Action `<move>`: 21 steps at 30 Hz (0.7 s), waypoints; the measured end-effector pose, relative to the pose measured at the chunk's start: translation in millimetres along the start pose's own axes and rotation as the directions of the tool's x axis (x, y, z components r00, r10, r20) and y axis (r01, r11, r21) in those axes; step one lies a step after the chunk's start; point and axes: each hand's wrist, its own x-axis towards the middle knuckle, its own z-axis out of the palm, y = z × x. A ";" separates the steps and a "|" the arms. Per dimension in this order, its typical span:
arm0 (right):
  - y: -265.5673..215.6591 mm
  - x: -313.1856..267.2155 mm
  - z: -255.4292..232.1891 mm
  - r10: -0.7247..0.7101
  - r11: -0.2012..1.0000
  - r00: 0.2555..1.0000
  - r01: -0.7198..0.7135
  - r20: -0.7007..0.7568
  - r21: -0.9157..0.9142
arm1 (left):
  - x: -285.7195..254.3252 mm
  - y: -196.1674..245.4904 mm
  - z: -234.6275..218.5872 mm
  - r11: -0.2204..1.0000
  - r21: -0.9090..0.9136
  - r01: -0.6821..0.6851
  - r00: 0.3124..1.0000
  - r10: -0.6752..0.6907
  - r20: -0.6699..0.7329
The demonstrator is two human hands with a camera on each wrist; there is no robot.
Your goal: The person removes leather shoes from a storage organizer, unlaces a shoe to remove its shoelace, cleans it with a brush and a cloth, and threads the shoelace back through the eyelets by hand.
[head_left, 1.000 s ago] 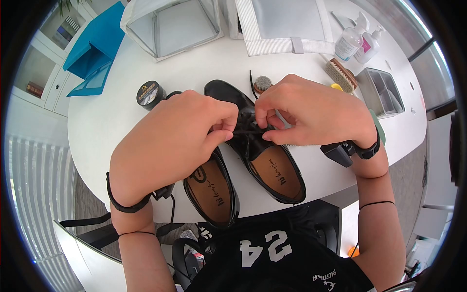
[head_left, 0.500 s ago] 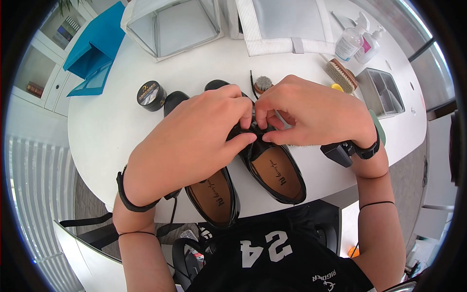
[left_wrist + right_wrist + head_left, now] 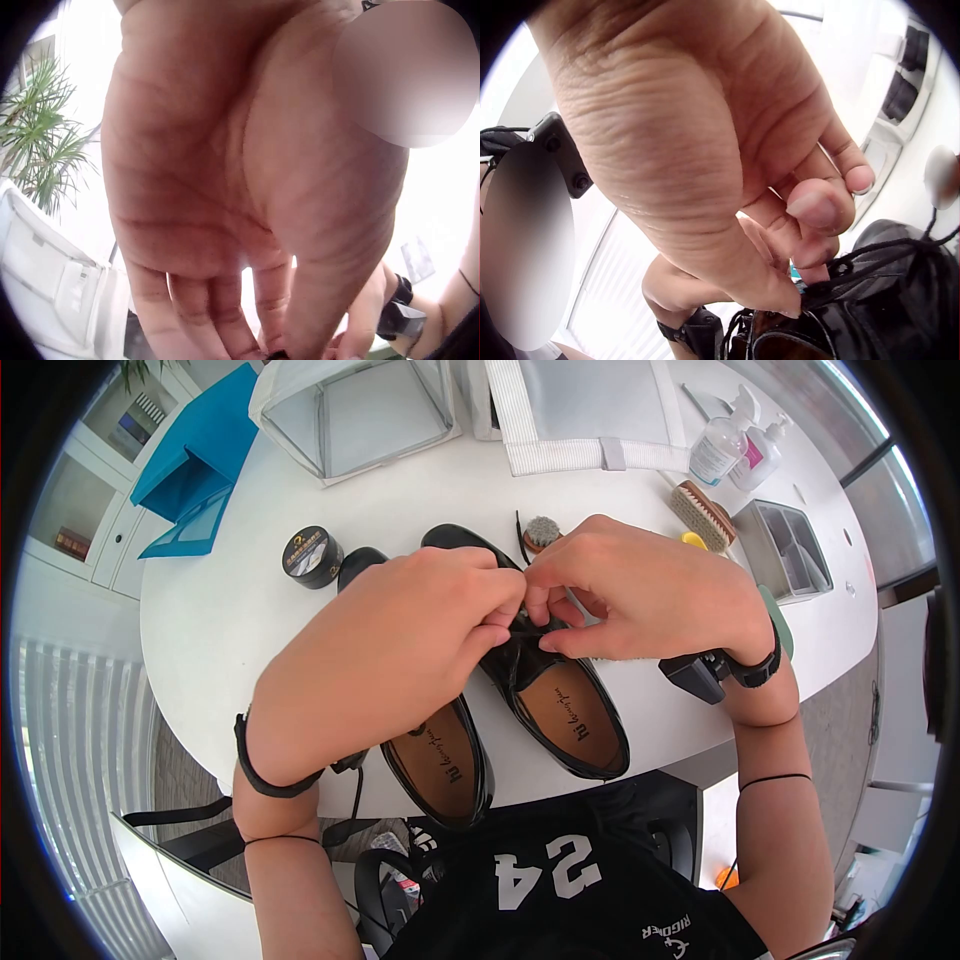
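Two black leather lace-up shoes with tan insoles stand side by side, the right shoe [image 3: 572, 720] and the left shoe [image 3: 435, 765]. Over the right shoe's tongue, my left hand [image 3: 390, 635] pinches a black shoelace [image 3: 522, 633] between thumb and fingers. A bit of dark lace [image 3: 277, 354] shows at those fingertips in the left wrist view. My right hand [image 3: 640, 590] has its thumb and curled fingers on the lacing at the other side. In the right wrist view its fingertips meet the lace beside the black shoe [image 3: 862, 322]. Both hands hide part of the knot area.
A black polish tin [image 3: 311, 557] stands left of the shoes. Behind them are a small round brush [image 3: 541, 532], a wooden brush [image 3: 702, 517], a grey divided box [image 3: 783, 550] and pump bottles [image 3: 718, 448]. Storage boxes [image 3: 380, 420] and a blue folder [image 3: 195, 460] line the back.
My left hand first moved right toward the right hand at the lacing, then drew back slightly left with the lace stretched. The right hand and shoes stayed nearly still.
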 end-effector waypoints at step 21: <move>-1.5 -0.2 -1.0 0.028 0.998 0.999 -0.027 0.019 -0.055 | -6.8 -1.1 -13.3 0.994 0.008 0.110 0.994 -0.109 -0.031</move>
